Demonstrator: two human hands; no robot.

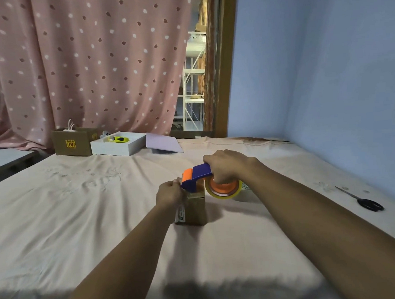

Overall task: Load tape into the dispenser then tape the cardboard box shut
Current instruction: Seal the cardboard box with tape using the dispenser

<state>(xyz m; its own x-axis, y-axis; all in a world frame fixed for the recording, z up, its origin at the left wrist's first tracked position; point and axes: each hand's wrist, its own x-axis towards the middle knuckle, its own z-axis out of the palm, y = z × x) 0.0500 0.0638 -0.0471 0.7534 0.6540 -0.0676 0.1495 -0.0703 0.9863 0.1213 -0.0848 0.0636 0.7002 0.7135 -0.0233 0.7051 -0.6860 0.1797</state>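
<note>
Both forearms reach out over the sheet to a small cardboard box point(192, 207) standing mid-bed. Her or his left hand point(169, 193) pinches the box's top edge by the dispenser point(197, 176) nose; the right hand point(225, 165) is wrapped around its handle, tape roll point(224, 189) already seated. Best to keep the nose flat, brace firmly, and pull straight back across the seam.

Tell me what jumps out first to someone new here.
The purple and orange tape dispenser, held in the right hand on top of the small brown cardboard box at centre, which the left hand steadies. Black scissors lie far right on the pink sheet.
</note>
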